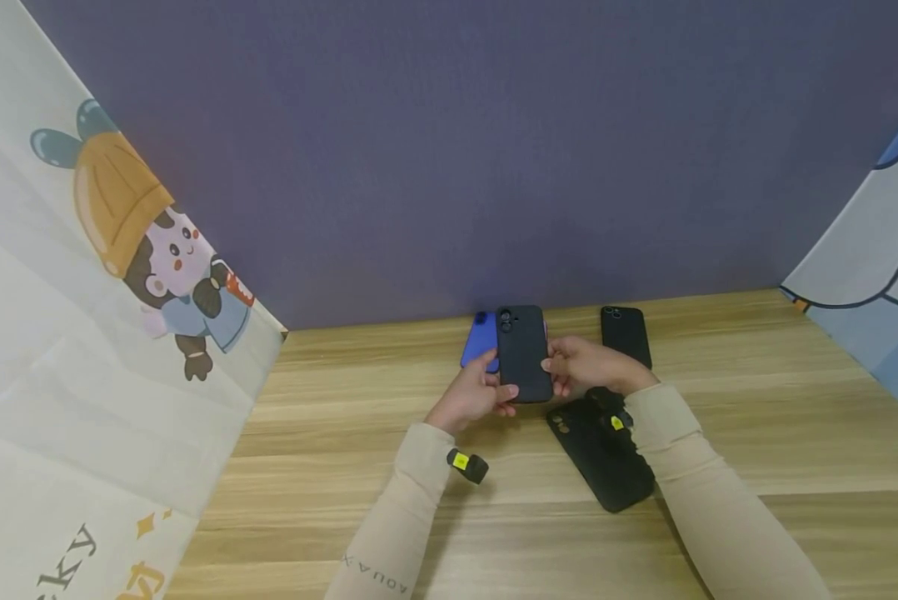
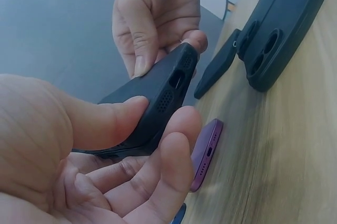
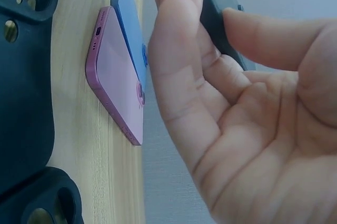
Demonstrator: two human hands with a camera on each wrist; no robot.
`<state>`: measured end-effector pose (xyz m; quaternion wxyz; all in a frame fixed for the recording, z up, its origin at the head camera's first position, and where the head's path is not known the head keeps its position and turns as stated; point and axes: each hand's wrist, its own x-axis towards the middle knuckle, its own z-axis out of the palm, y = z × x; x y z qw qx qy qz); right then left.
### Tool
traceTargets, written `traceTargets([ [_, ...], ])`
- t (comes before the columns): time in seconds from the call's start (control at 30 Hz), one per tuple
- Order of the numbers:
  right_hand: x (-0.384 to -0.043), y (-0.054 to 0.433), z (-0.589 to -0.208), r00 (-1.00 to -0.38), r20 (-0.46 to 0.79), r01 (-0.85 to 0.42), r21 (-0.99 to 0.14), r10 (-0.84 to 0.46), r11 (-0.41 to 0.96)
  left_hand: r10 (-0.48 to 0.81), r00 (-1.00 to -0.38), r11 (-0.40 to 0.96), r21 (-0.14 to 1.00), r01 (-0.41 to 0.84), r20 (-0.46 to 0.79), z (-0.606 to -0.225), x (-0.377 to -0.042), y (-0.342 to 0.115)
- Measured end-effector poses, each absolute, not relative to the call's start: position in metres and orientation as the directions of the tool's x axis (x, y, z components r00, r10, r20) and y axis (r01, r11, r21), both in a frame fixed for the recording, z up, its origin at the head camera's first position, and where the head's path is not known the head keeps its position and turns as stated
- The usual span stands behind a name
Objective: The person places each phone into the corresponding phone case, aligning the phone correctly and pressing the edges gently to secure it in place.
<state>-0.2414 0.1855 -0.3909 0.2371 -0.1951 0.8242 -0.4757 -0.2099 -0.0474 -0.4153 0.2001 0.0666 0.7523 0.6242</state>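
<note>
A black phone case [image 1: 526, 358] is held up before me, its camera corner at the upper left. My left hand [image 1: 475, 396] pinches its lower left corner, thumb over the back and fingers beneath. My right hand [image 1: 587, 362] grips the right edge between thumb and fingers. In the left wrist view, the case's bottom edge shows a port opening and small speaker holes. I cannot tell whether a phone is inside. Behind the case, a blue phone [image 1: 481, 342] lies on the table, and beside it a pink-purple phone [image 3: 118, 66], mostly hidden in the head view.
Under my right wrist, black phone cases [image 1: 602, 467] lie on the wooden table [image 1: 344, 450], partly covered by the sleeve. A black phone-shaped piece [image 1: 624, 333] with camera rings lies at the back right. A dark upright panel [image 1: 449, 167] borders the table's far edge.
</note>
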Motion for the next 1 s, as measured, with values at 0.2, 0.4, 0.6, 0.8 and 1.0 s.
traceTargets([
  [0.2,-0.2427,0.1856,-0.3921,-0.807,-0.200,-0.102,-0.879,-0.555,0.465,0.336,-0.917,0.212,0.966,-0.148,-0.214,-0.4142,-0.2079,-0.0461],
  [0.4,-0.2422,0.1856,-0.3920,-0.808,-0.206,-0.095,-0.879,-0.552,0.467,0.328,-0.920,0.232,0.962,-0.142,-0.214,-0.4124,-0.2062,-0.0453],
  [0.6,-0.2414,0.1850,-0.3917,-0.815,-0.213,-0.082,-0.878,-0.539,0.471,0.319,-0.925,0.238,0.962,-0.132,-0.206,-0.4130,-0.2053,-0.0441],
  [0.8,-0.2413,0.1847,-0.3915,-0.817,-0.200,-0.088,-0.884,-0.540,0.460,0.314,-0.924,0.247,0.959,-0.141,-0.217,-0.4130,-0.2051,-0.0447],
  [1.0,-0.2429,0.1862,-0.3929,-0.779,-0.209,-0.082,-0.901,-0.591,0.427,0.322,-0.918,0.232,0.959,-0.161,-0.232,-0.4096,-0.2050,-0.0463],
])
